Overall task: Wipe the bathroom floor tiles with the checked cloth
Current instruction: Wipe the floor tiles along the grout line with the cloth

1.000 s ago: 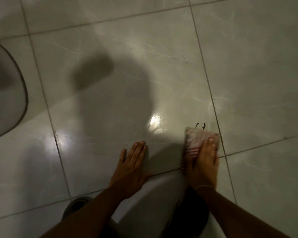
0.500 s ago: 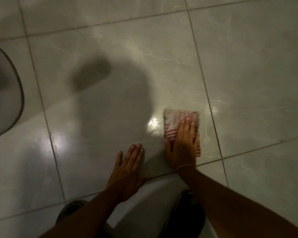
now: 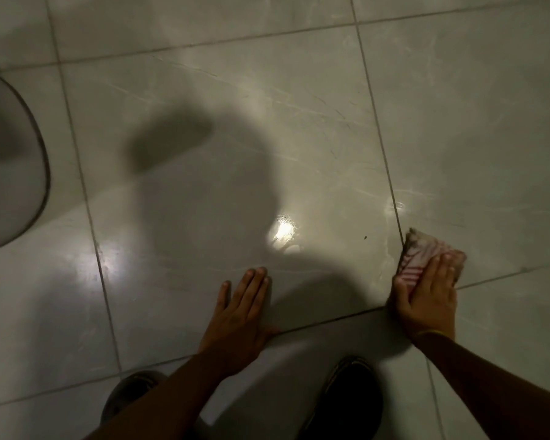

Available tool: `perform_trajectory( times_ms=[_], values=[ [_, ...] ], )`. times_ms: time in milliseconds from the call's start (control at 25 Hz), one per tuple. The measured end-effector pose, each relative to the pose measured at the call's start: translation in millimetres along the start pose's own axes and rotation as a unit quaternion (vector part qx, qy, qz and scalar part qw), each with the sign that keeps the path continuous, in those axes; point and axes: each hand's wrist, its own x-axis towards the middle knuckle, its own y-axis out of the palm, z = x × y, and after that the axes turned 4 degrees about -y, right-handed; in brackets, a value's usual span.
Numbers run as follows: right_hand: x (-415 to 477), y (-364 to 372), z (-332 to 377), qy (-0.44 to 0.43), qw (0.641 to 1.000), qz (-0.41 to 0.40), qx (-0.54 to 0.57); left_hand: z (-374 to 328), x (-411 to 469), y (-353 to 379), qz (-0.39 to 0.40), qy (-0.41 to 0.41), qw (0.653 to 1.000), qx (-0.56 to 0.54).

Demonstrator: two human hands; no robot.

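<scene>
A folded red-and-white checked cloth (image 3: 421, 252) lies flat on the pale glossy floor tiles (image 3: 223, 160), just right of a grout line. My right hand (image 3: 427, 296) presses down on the cloth's near half, fingers covering it; only the far part shows. My left hand (image 3: 240, 315) rests flat on the tile with fingers together, palm down, holding nothing, about a hand's width left of the cloth. A small dark speck (image 3: 365, 238) sits on the tile between the light glare and the cloth.
A rounded grey-white fixture base (image 3: 10, 173) fills the left edge. My two dark shoes (image 3: 346, 398) (image 3: 131, 392) stand at the bottom. Grout lines cross the floor, and my head's shadow falls on the centre tile.
My right hand slid the cloth from the middle tile to the right and nearer, across the grout line. The left hand stayed planted.
</scene>
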Motion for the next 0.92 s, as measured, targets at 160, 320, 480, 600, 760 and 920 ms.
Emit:
perform_trajectory(
  times_ms=[160,320,480,600,760,920],
  values=[
    [33,-2,97,0.025,0.997,-0.071,0.023,0,0,2,-0.005,0.0,1.0,0.009],
    [2,28,171,-0.148,0.986,-0.077,-0.017,0,1,3,-0.008,0.002,1.0,0.019],
    [-51,58,130,-0.317,0.947,-0.021,-0.055,1,0,1,-0.007,0.005,1.0,0.021],
    [-58,43,51,-0.326,0.942,0.02,-0.074,2,0,0,-0.008,0.01,1.0,0.013],
    [-9,1,-19,-0.155,0.983,0.022,-0.096,1,-1,0,-0.004,0.004,1.0,0.017],
    [52,-16,35,-0.025,0.999,-0.041,-0.015,0,-1,2,-0.009,-0.001,1.0,0.023]
  ],
)
